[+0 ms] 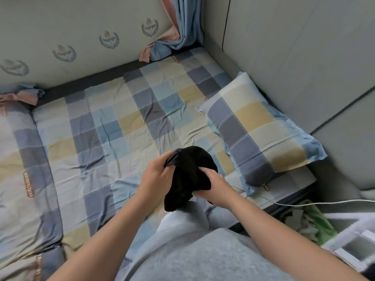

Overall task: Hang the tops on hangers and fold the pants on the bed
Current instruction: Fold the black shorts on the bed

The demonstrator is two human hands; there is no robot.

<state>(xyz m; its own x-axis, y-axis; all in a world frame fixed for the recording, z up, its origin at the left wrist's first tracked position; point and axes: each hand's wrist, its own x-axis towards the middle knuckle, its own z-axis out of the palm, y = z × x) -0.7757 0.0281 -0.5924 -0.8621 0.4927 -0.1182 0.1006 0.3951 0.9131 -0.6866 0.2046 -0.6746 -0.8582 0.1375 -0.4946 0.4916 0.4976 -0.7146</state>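
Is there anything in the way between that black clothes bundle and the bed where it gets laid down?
Nothing visible is. The left hand and right hand grip the black garment over the checkered sheet's near edge, and the stretch ahead shows only sheet. The pillow lies off to the right.

Here's the bed (113,122), spread with a checked sheet of blue, grey and yellow squares, creased in the middle. A matching pillow (259,126) lies at its right edge, close to a grey panelled wall (294,47). Along the far side runs a pale padded wall (81,33) printed with crests. In the corner, a blue and pink curtain (182,27) drops onto the mattress. The light is soft and even.
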